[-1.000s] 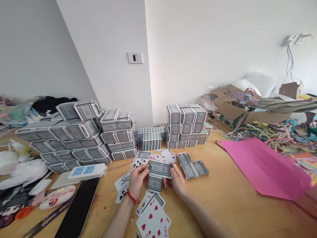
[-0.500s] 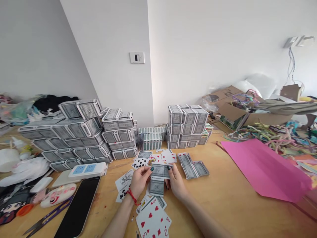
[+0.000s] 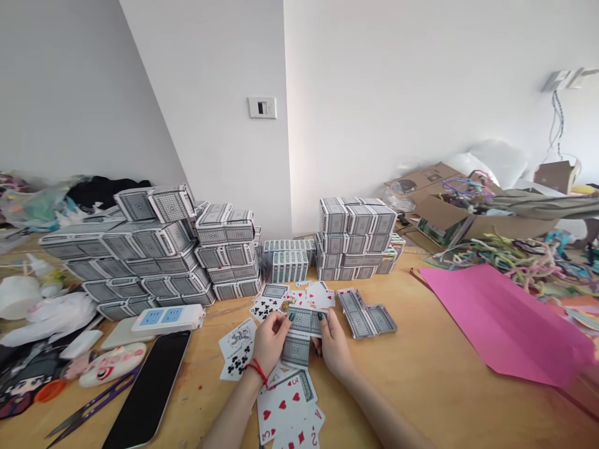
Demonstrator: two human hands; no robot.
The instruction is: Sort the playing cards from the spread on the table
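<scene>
My left hand (image 3: 270, 342) and my right hand (image 3: 333, 343) together pinch a small stack of grey-backed playing cards (image 3: 305, 320) just above the wooden table (image 3: 430, 368). A red string circles my left wrist. Another face-down card (image 3: 296, 350) lies between my hands under the held stack. Face-up cards (image 3: 284, 405) with red hearts lie in front of me, club cards (image 3: 238, 352) sit to the left, and more loose cards (image 3: 299, 294) lie beyond my fingers. An opened card box (image 3: 365, 312) lies flat just to the right.
Piles of grey card boxes stand at the left (image 3: 154, 249) and at the back centre (image 3: 355, 240). A black phone (image 3: 150, 393), a power strip (image 3: 168, 318), scissors (image 3: 79, 418) and clutter fill the left. Pink paper (image 3: 505, 324), coloured cords and cardboard boxes (image 3: 449, 212) occupy the right.
Both hands have closed slightly inward on the card stack, keeping hold of it. The view has shifted a little to the left.
</scene>
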